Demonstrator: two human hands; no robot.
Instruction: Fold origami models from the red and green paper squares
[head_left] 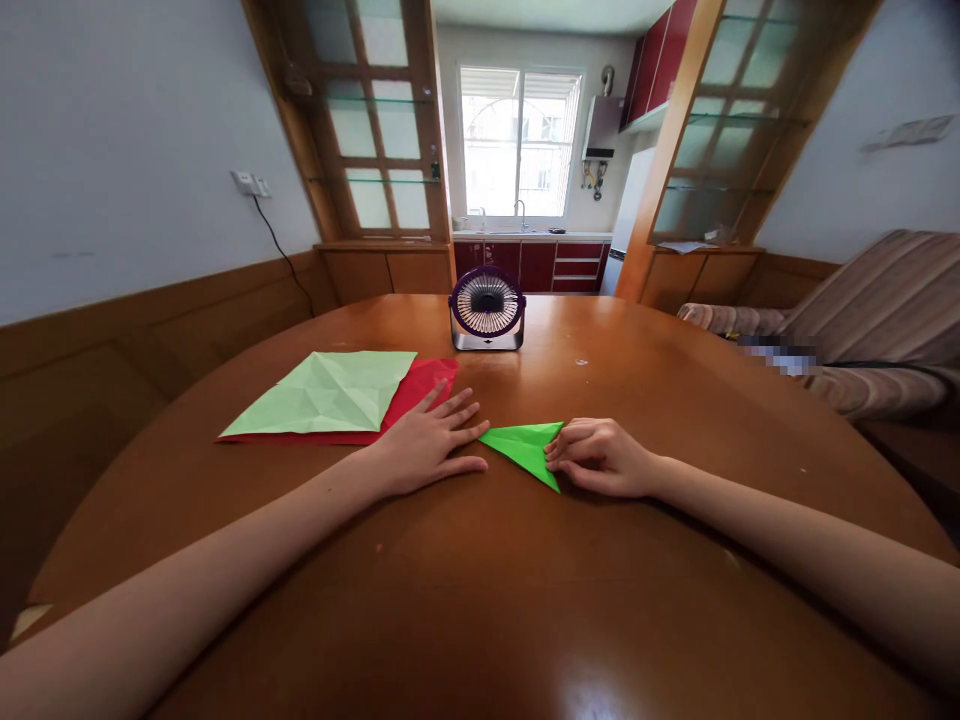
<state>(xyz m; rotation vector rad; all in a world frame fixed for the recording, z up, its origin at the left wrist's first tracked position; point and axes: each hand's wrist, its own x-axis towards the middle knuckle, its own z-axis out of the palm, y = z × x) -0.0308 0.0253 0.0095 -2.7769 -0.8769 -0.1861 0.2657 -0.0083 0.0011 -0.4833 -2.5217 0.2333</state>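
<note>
A bright green folded paper triangle [526, 446] lies on the brown wooden table, its narrow tip pointing left. My right hand [602, 457] is closed on the triangle's right edge, thumb and fingers pinched together there. Fingers spread, my left hand [431, 437] rests flat on the table, its fingertips close to the triangle's left tip; whether they touch it I cannot tell. Behind and left of that hand lies a creased light green sheet [330, 393] on top of a red sheet [424, 385]. The left hand partly covers the red sheet's edge.
A small purple fan [487, 305] on a silver stand is at the far side of the round table [465, 620]. To the right stands a striped armchair [877, 300]. A black cord [277, 243] hangs from a wall socket at left.
</note>
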